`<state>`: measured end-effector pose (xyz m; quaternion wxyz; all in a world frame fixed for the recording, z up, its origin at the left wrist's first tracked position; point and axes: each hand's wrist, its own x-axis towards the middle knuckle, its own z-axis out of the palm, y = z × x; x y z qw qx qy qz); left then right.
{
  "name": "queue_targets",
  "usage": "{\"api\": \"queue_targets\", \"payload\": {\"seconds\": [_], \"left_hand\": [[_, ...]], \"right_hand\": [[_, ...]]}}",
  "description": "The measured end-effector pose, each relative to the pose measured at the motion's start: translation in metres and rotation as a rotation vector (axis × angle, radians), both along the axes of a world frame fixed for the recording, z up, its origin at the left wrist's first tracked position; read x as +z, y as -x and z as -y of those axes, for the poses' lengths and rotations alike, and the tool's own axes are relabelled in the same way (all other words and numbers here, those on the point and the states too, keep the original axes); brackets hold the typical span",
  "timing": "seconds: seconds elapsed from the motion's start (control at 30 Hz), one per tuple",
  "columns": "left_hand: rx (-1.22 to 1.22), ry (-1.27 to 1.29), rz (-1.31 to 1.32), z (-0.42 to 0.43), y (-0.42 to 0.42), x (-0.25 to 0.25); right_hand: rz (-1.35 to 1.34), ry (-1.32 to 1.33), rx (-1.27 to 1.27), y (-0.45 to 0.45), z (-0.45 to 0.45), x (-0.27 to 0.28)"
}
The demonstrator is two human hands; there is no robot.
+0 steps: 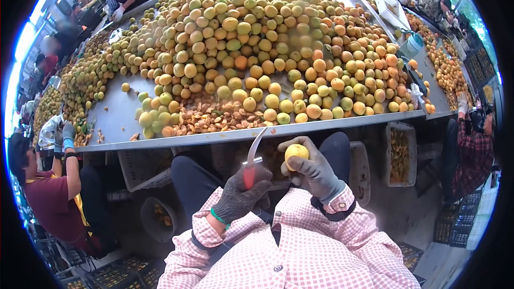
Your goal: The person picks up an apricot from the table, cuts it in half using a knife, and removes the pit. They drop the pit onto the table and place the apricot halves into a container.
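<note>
Both of my hands wear dark work gloves and are over my lap, in front of the table edge. My left hand is wrapped round the red handle of a curved knife, its blade pointing up. In the fingers of my right hand is a yellow apricot, which looks whole from this side. Knife and apricot are apart. Just beyond, a pile of brown apricot pits lies near the table's front edge, with a large heap of apricots behind it.
The metal table has a raised front rim. Below it stand a crate of cut fruit, a white crate and a bucket. Co-workers sit at left and right. A turquoise container stands at the right.
</note>
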<state>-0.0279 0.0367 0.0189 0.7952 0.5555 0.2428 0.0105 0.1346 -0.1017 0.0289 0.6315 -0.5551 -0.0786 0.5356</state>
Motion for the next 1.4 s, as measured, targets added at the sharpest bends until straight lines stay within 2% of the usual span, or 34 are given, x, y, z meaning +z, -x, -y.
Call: {"api": "queue_targets", "payload": {"seconds": [0.07,0.13,0.2,0.23,0.3,0.43,0.53,0.6,0.67,0.87,1.13,1.4], "left_hand": [[0.029,-0.061,0.078,0.006,-0.004,0.001],[0.058,-0.118,0.154,0.007,-0.002,0.001],[-0.017,-0.429,0.055,0.004,0.005,0.001],[-0.019,-0.429,0.054,0.005,0.006,0.001],[-0.029,-0.580,0.086,0.005,0.008,0.001],[-0.156,-0.596,0.029,0.005,0.009,0.015],[-0.254,-0.672,-0.073,0.002,0.014,0.008],[-0.274,-0.754,-0.019,0.001,0.015,0.006],[-0.248,-0.779,0.024,0.001,0.016,0.011],[-0.254,-0.826,0.040,-0.001,0.021,0.005],[-0.226,-0.932,-0.066,0.010,0.016,-0.003],[-0.159,-0.997,0.061,0.009,0.004,-0.006]], "right_hand": [[-0.099,-0.326,0.014,0.008,-0.003,0.003],[-0.118,-0.362,-0.025,0.012,-0.006,0.001],[0.282,-0.312,-0.075,0.013,-0.005,-0.008],[0.348,-0.308,-0.110,0.012,-0.006,-0.010],[0.261,-0.350,-0.130,0.013,-0.006,-0.007],[-0.015,-0.451,-0.077,0.015,-0.001,-0.016],[-0.077,-0.552,-0.111,0.023,-0.004,-0.010],[-0.072,-0.579,-0.096,0.023,-0.003,-0.014],[0.063,-0.616,-0.001,0.020,-0.001,-0.020],[0.050,-0.594,0.049,0.020,0.002,-0.012],[0.022,-0.693,-0.033,0.025,-0.003,-0.014],[-0.039,-0.667,-0.075,0.034,-0.004,-0.010]]}}
